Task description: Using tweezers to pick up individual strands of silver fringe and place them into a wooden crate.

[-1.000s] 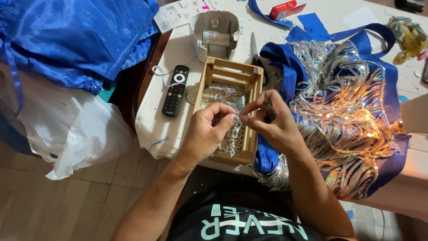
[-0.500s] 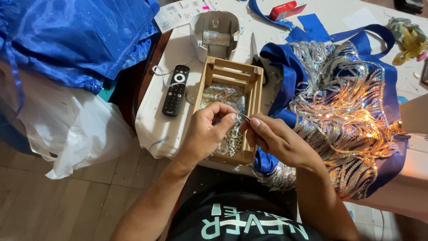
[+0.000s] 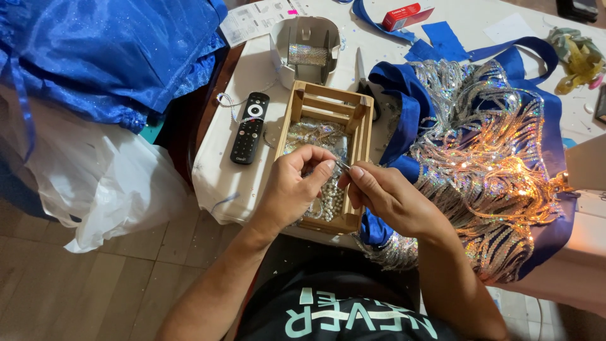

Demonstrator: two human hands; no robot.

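One head-worn camera looks steeply down from above the person's chest, facing forward across a white table (image 3: pixel 227 183). It sits close: the forearms enter from six o'clock, and the left hand (image 3: pixel 293 186) and right hand (image 3: pixel 388 196) meet near the centre. Floor fills eight o'clock, the table's far side twelve. No second view overlaps it.

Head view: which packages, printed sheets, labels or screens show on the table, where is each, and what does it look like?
Small box: far edge of the table, flat, red with a white panel.
Printed sheet: far left, by the grey container, white with small dark print.
Remote control: left of the wooden crate, slim, black, white ring button.
Dark device: top right corner, too cut off to tell.
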